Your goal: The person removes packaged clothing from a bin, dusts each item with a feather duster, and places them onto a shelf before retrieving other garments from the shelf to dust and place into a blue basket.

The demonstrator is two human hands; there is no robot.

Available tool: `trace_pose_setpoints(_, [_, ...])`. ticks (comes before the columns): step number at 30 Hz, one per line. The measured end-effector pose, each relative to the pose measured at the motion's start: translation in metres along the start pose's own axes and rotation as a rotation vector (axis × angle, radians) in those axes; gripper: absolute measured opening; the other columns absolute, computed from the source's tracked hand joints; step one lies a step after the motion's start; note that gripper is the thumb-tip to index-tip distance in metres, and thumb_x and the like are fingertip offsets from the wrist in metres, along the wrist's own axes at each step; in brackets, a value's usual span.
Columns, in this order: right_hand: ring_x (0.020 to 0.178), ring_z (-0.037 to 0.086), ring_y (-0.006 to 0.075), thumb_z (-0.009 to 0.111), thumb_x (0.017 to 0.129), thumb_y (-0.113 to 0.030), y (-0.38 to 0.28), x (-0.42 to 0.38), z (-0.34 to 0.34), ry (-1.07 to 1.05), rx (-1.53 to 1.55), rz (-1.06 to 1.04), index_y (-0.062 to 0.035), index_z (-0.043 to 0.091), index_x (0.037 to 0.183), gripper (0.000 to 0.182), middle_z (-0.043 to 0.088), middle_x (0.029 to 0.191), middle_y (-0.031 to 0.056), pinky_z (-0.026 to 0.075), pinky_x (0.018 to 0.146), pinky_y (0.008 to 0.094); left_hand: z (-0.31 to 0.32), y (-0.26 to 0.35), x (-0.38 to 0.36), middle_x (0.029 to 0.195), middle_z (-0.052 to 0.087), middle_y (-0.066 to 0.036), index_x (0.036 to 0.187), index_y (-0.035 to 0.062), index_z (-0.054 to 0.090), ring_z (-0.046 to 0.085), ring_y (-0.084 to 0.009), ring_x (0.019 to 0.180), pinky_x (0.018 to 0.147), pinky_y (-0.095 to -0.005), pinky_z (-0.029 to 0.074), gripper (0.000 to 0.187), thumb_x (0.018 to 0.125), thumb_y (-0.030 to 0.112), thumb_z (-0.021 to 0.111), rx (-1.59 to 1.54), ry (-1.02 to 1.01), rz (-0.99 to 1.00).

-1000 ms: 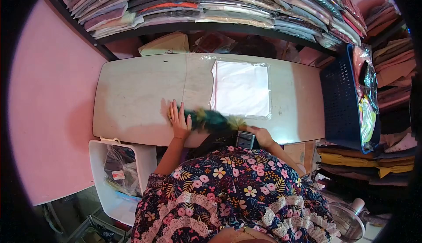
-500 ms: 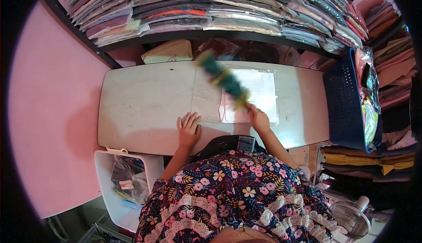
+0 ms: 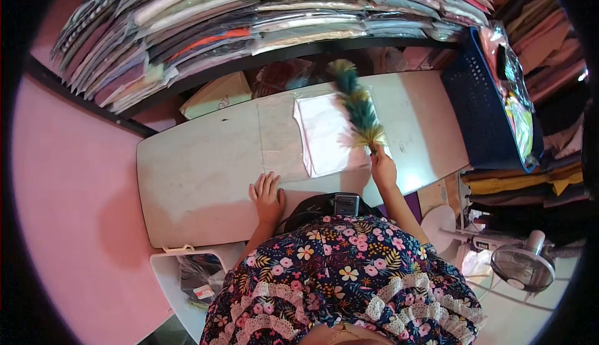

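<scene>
Right of centre, the right hand (image 3: pixel 384 169) grips the duster (image 3: pixel 360 111), fingers closed, plumes over the packet (image 3: pixel 320 134). Near centre, the left hand (image 3: pixel 269 200) lies empty on the table (image 3: pixel 199 173), fingers slightly spread.

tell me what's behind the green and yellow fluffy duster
A flat white item in clear plastic, on the pale smooth table; the duster, in the right hand, hides part of its right side.

the fluffy green-and-yellow duster (image 3: pixel 360 109), low along the pale rounded table's (image 3: pixel 206 170) near side a second ago, now points toward its far edge over the flat white plastic-wrapped packet (image 3: pixel 320 136). the bare right hand (image 3: pixel 383 168) has moved forward; the bare left hand (image 3: pixel 268 200), then at the duster's tip, lies apart.
</scene>
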State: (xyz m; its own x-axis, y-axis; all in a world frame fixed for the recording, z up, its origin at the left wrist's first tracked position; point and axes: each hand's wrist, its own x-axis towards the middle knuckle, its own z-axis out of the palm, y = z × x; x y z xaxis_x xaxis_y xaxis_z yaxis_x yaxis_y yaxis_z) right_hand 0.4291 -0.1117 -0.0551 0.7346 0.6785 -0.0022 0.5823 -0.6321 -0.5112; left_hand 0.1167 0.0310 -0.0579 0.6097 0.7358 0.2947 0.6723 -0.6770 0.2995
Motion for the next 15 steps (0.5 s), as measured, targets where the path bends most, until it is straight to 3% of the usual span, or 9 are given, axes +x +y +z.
trace_pose_setpoints(2, [0.07, 0.062, 0.0385, 0.053, 0.087, -0.019, -0.005, 0.002, -0.014, -0.037, 0.088, -0.021, -0.0159, 0.052, 0.119, 0.032, 0.063, 0.078, 0.021, 0.048, 0.06, 0.0499, 0.005, 0.002, 0.004, 0.13, 0.05, -0.005, 0.117, 0.0125, 0.057, 0.037, -0.0265, 0.129, 0.105, -0.0545, 0.017, 0.04, 0.077, 0.017, 0.059, 0.014, -0.006, 0.005])
trace_pose_setpoints(3, [0.073, 0.062, 0.0382, 0.054, 0.086, -0.02, 0.019, 0.005, 0.007, -0.086, 0.093, -0.175, -0.0166, 0.052, 0.121, 0.035, 0.064, 0.083, 0.0196, 0.049, 0.061, 0.0486, 0.007, 0.003, 0.006, 0.13, 0.05, -0.005, 0.117, 0.0127, 0.057, 0.036, -0.0267, 0.129, 0.105, -0.0542, 0.017, 0.04, 0.077, 0.017, 0.059, 0.023, -0.003, 0.001])
trace_pose_setpoints(5, [0.075, 0.063, 0.0369, 0.055, 0.086, -0.022, 0.004, -0.021, 0.009, -0.17, 0.264, -0.424, -0.0214, 0.052, 0.124, 0.037, 0.064, 0.085, 0.0166, 0.05, 0.064, 0.0465, -0.001, -0.008, 0.001, 0.131, 0.05, -0.005, 0.117, 0.0127, 0.057, 0.036, -0.0267, 0.129, 0.106, -0.0544, 0.017, 0.041, 0.077, 0.017, 0.059, 0.027, -0.019, 0.006])
trace_pose_setpoints(7, [0.077, 0.063, 0.0351, 0.055, 0.087, -0.024, -0.016, -0.042, -0.016, -0.406, 0.066, -0.499, -0.0268, 0.052, 0.125, 0.038, 0.064, 0.086, 0.0141, 0.051, 0.067, 0.045, 0.003, -0.016, -0.003, 0.131, 0.049, -0.005, 0.118, 0.0127, 0.057, 0.036, -0.0267, 0.129, 0.106, -0.0545, 0.017, 0.041, 0.077, 0.017, 0.059, -0.013, -0.008, 0.014])
trace_pose_setpoints(9, [0.076, 0.063, 0.0349, 0.053, 0.087, -0.026, -0.019, -0.039, -0.018, -0.414, 0.008, -0.457, -0.0297, 0.051, 0.125, 0.038, 0.063, 0.083, 0.0155, 0.051, 0.067, 0.0453, 0.002, -0.017, -0.006, 0.132, 0.049, -0.005, 0.118, 0.0131, 0.057, 0.037, -0.0267, 0.129, 0.106, -0.0545, 0.016, 0.041, 0.077, 0.017, 0.059, -0.016, 0.0, 0.004])
trace_pose_setpoints(12, [0.074, 0.062, 0.0383, 0.051, 0.088, -0.024, -0.008, -0.004, -0.005, -0.151, 0.052, -0.198, -0.0235, 0.051, 0.123, 0.035, 0.062, 0.083, 0.0192, 0.051, 0.064, 0.0474, 0.014, -0.008, 0.006, 0.132, 0.049, -0.004, 0.118, 0.0135, 0.056, 0.038, -0.0268, 0.128, 0.107, -0.0542, 0.016, 0.041, 0.077, 0.019, 0.059, -0.035, -0.009, 0.011])
trace_pose_setpoints(15, [0.076, 0.062, 0.0383, 0.052, 0.087, -0.022, -0.031, 0.008, 0.001, -0.197, 0.083, -0.305, -0.0219, 0.051, 0.123, 0.036, 0.063, 0.085, 0.0195, 0.05, 0.066, 0.0476, 0.017, -0.013, 0.002, 0.132, 0.049, -0.004, 0.118, 0.0137, 0.056, 0.038, -0.0266, 0.129, 0.107, -0.0538, 0.016, 0.041, 0.078, 0.019, 0.059, -0.036, -0.014, 0.006])
